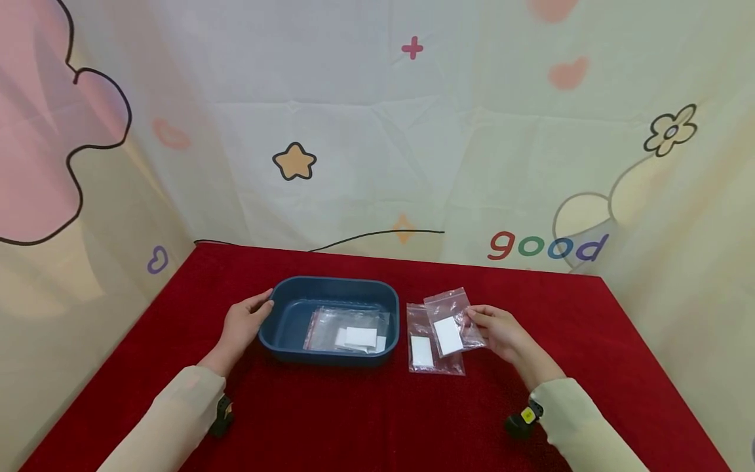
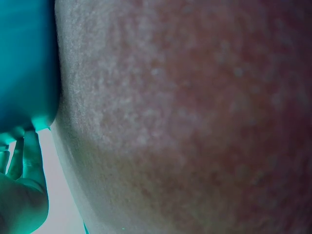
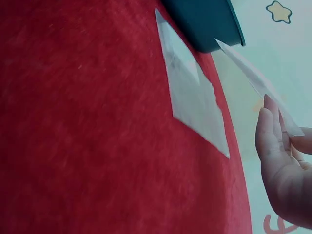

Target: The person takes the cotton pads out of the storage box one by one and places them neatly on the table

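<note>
A dark blue plastic basin (image 1: 289, 357) sits on the red cloth, with several clear zip bags (image 1: 324, 326) containing white cards inside it. My left hand (image 1: 244, 321) rests against the basin's left end, fingertips touching its wall. In the left wrist view, the straight fingers (image 2: 33, 158) meet the outside of the basin (image 2: 27, 63). A small clear zip bag (image 1: 449, 335) with a white card is pinched by my right hand (image 1: 501, 333) at its right edge, held up at a tilt. Another zip bag (image 1: 421, 354) lies flat on the cloth, partly overlapped by it.
The red cloth-covered table (image 1: 354, 419) reaches back to a pale printed curtain (image 1: 366, 177), which also hangs at both sides. Each wrist carries a strapped black camera, such as the one (image 1: 520, 423) on the right.
</note>
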